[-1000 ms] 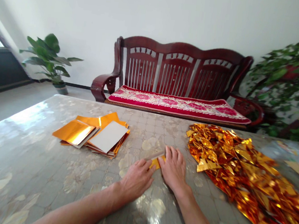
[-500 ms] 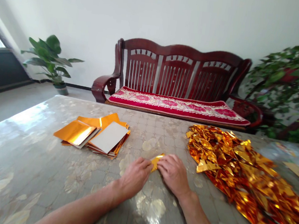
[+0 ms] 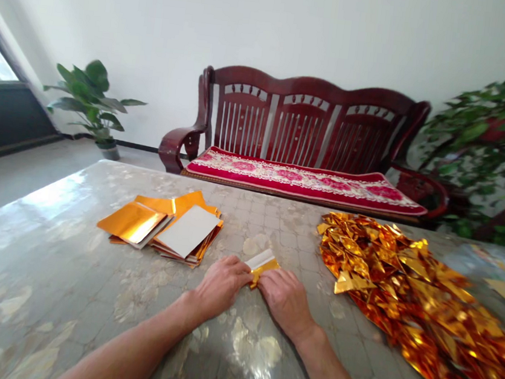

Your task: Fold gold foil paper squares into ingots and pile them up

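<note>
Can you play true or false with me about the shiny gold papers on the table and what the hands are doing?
1. Both hands pinch one small gold paper. True: the left hand and right hand meet on it.
2. The folded gold pile lies left of the hands. False: it lies to their right.
3. The flat stack has a white sheet on top. True.
4. The bench is blue. False: it is dark red wood with a red cushion.
5. A cup stands on the table. False: none shows.

Two hands point(image 3: 223, 283), two plants point(image 3: 92, 98), one bench point(image 3: 304, 134)
</note>
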Demonstrator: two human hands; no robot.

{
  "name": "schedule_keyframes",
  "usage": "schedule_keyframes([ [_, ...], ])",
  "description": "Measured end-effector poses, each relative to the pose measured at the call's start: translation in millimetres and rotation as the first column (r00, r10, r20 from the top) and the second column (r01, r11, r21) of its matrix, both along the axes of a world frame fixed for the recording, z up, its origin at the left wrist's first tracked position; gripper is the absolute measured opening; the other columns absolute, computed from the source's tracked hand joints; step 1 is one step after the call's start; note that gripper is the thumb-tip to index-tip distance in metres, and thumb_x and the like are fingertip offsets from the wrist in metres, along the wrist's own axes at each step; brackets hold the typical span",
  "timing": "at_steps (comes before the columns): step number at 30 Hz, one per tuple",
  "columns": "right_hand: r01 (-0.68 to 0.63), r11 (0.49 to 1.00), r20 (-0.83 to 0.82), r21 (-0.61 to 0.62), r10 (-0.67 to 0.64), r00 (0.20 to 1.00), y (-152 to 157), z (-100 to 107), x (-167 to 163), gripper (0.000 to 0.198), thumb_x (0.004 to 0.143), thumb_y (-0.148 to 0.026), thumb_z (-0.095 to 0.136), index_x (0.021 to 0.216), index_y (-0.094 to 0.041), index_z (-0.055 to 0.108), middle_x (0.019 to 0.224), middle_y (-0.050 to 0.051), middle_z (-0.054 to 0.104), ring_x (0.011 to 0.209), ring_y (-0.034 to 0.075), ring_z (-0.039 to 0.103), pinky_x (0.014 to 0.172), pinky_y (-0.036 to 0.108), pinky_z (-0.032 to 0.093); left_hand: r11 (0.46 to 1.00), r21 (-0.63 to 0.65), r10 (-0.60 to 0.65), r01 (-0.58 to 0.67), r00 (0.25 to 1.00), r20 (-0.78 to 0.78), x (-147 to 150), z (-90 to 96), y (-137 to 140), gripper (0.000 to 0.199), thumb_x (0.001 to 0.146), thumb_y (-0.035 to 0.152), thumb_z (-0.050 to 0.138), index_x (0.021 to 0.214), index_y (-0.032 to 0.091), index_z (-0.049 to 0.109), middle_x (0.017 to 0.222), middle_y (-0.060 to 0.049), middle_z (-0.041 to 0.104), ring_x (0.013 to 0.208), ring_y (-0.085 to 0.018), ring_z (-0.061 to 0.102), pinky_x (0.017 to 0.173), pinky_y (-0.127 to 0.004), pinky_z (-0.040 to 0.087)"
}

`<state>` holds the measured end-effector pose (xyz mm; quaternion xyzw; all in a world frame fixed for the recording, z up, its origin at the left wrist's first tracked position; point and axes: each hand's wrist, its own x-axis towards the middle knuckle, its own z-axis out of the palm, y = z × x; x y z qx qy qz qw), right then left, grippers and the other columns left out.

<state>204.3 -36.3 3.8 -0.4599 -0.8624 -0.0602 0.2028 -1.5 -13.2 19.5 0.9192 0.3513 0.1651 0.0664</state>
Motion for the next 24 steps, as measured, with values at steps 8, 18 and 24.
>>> schedule_keyframes([
  [8,0.075,0.996,-0.033,0.054,-0.074,0.997,6.0,-3.5,-1.3,0.017,0.095,-0.016,0.052,0.080,-0.019,0.059,0.079,0.003,0.062,0.080,0.019,0.055,0.075,0.032,0.036,1.000,0.029,0.011,-0.012,1.000,0.028,-1.7,-10.3,9.9,0.014,0.096,0.028,0.056,0.099,0.024,0.069,0.094,-0.001,0.069,0.089,-0.019,0.057,0.084,-0.032,0.043],
  [18,0.012,0.996,-0.135,-0.090,-0.024,0.991,5.5,6.6,-0.1,0.009,0.089,-0.027,0.066,0.096,-0.021,0.063,0.096,0.004,0.067,0.096,0.022,0.056,0.084,0.036,0.039,0.997,0.026,0.068,-0.070,0.995,0.074,10.9,-18.6,9.8,0.026,0.100,0.028,0.048,0.084,0.020,0.067,0.084,-0.002,0.067,0.083,-0.018,0.058,0.078,-0.030,0.042],
  [24,0.018,0.998,-0.122,-0.063,-0.026,0.992,11.2,-0.5,3.7,0.009,0.094,-0.024,0.060,0.089,-0.023,0.068,0.088,0.004,0.066,0.089,0.021,0.056,0.080,0.034,0.041,0.995,-0.065,0.090,-0.080,0.982,0.165,4.1,-19.7,10.2,0.015,0.096,0.022,0.056,0.093,0.022,0.070,0.092,-0.001,0.070,0.091,-0.018,0.060,0.085,-0.029,0.044],
])
